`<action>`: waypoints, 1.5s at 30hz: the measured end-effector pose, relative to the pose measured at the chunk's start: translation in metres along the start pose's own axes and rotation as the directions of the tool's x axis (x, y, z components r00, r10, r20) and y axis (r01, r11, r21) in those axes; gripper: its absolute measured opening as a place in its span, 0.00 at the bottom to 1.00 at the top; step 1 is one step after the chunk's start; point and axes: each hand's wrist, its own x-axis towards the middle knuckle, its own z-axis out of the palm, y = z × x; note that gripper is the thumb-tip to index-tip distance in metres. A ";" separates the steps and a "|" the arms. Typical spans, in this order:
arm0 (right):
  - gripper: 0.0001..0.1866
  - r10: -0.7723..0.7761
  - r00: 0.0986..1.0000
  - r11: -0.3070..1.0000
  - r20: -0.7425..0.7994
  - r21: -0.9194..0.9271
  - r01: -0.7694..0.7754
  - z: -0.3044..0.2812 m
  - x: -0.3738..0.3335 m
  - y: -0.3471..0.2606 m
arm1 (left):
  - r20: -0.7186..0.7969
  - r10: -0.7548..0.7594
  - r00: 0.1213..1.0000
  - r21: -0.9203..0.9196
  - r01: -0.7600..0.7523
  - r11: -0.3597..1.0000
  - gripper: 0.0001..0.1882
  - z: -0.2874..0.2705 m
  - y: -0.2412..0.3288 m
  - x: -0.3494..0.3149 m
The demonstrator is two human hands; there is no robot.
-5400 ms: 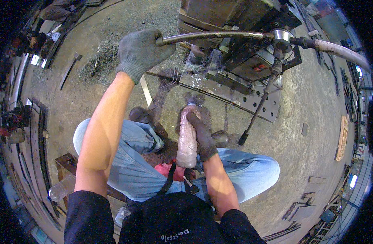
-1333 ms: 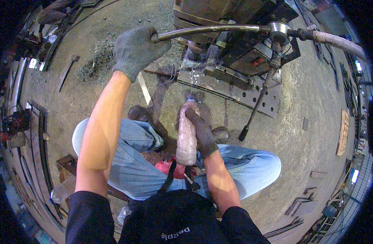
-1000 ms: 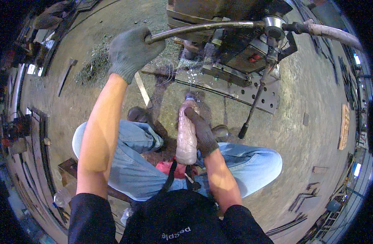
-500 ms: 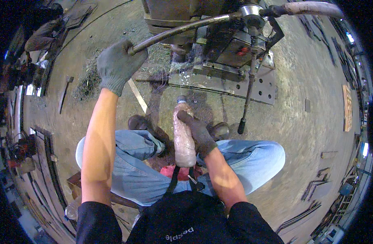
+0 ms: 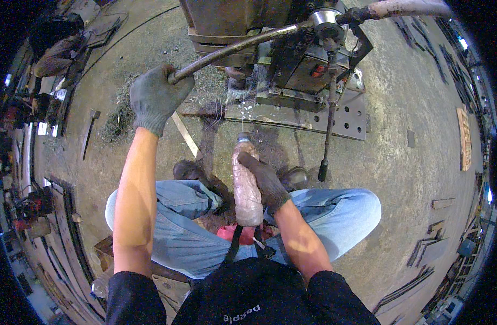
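Note:
My left hand, in a grey knit glove, is closed around the end of a long metal lever. This lever runs right to a shiny round hub on a heavy machine. In front of my lap, my gloved right hand wraps the side of a crumpled clear plastic bottle with whitish-pink contents. The bottle's capped neck points away from me, and a thin pale stream leaves it toward a steel plate. White droplets spot the plate, which has several round holes at its right end.
A second lever with a black grip hangs down right of the plate. Metal shavings litter the floor at left, near a hammer-like tool and a flat metal strip. Another person crouches at far left. Steel pieces lie at right.
The whole view has shifted slightly. My left hand and the lever's end sit a little lower in it. The right hand keeps its hold on the bottle.

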 end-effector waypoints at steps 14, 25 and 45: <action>0.22 0.002 1.000 0.999 -0.012 -0.034 -0.002 0.003 -0.006 -0.004 | -0.003 -0.003 1.000 -0.032 0.003 0.999 0.20 -0.002 0.001 -0.002; 0.19 0.015 1.000 0.998 -0.009 -0.053 -0.015 0.005 -0.007 -0.003 | -0.063 0.024 0.998 -0.053 -0.027 0.998 0.20 0.001 -0.001 -0.004; 0.20 0.085 0.996 0.996 -0.013 0.027 -0.084 0.012 -0.018 -0.011 | -0.043 0.000 0.999 -0.041 -0.002 0.999 0.21 0.002 0.000 -0.003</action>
